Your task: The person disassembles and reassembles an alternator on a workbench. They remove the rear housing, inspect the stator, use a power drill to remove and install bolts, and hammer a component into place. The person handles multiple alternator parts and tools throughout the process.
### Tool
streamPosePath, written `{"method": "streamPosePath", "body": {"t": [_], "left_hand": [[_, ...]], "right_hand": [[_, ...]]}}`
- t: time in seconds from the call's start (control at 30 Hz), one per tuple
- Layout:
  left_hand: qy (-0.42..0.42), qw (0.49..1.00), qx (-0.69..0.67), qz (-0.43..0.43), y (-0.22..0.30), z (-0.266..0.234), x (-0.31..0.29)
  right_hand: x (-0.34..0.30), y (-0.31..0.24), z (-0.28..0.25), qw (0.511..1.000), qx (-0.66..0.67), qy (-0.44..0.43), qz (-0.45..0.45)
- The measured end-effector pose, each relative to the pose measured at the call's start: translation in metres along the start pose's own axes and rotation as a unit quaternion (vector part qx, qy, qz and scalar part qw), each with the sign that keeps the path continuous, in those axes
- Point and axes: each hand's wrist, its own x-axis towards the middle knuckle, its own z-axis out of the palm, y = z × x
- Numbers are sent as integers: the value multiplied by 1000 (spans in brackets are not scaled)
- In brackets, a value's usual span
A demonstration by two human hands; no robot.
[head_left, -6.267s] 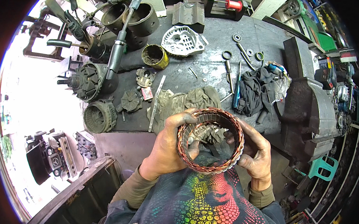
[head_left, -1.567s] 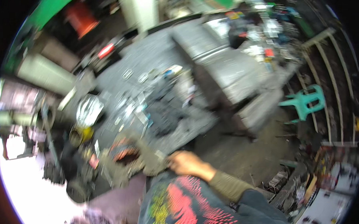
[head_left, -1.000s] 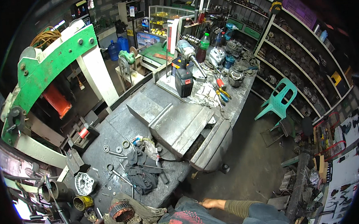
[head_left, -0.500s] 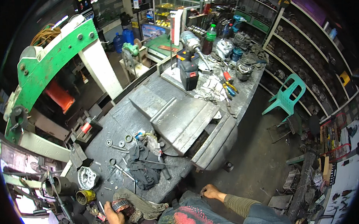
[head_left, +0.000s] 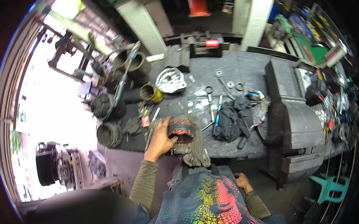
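Workshop table point(head_left: 203, 69), with a ring point(head_left: 183, 127) resting on a rag point(head_left: 199, 147)

Closest to us is the printed shirt point(head_left: 207, 195). Beside it the right hand point(head_left: 242, 182) hangs low, off the table's near edge, with its fingers partly curled; we cannot tell whether it holds anything. A little beyond, the left hand point(head_left: 160, 140) grasps the left side of the copper-wound ring, thumb toward the opening. The ring sits near the table's near edge, with folds of the rag along its right side and front.

As for progress, we judge the ring to be set down but not yet let go. The dark housing point(head_left: 109, 135) stands well to the left and the pale casting point(head_left: 170, 81) lies farther back, both apart from the ring. We see nothing joined to it; how much work remains on it, we cannot read from here.

Dark cloth point(head_left: 228, 122) lies bunched to the right; past it come the yellow can point(head_left: 156, 95), a bearing point(head_left: 219, 73) and, at the back, a red spool point(head_left: 212, 43).

Shadow fills the ring's inside, and its lower rim blends into the rag. We cannot see the right palm. Blur covers the lower left, glare washes out the left background, and clutter at the far right is smeared.
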Motion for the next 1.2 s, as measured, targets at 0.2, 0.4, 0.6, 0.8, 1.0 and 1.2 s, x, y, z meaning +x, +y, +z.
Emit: {"method": "streamPosePath", "body": {"t": [0.2, 0.4, 0.6, 0.8, 1.0, 1.2], "left_hand": [[60, 954, -269, -119, -37, -25, -60], [86, 796, -422, -425, -128, 40, -181], [-4, 724, -517, -457, -104, 138, -277], [-60, 885, -392, -243, -110, 111, -286], [-249, 808, -198, -496, -187, 64, -222], [-275, 884, -204, -318, -199, -78, -147]], "right_hand": [[-9, -40, -36, 994, -41, -105, -11], [-8, -69, -44, 994, -56, -87, -31], [2, -83, -17, 998, -39, -45, -21], [24, -95, -19, 989, -43, -136, 26], [25, -111, 17, 993, 64, -48, 82], [-2, -136, 107, 998, -28, 19, 55]]}}
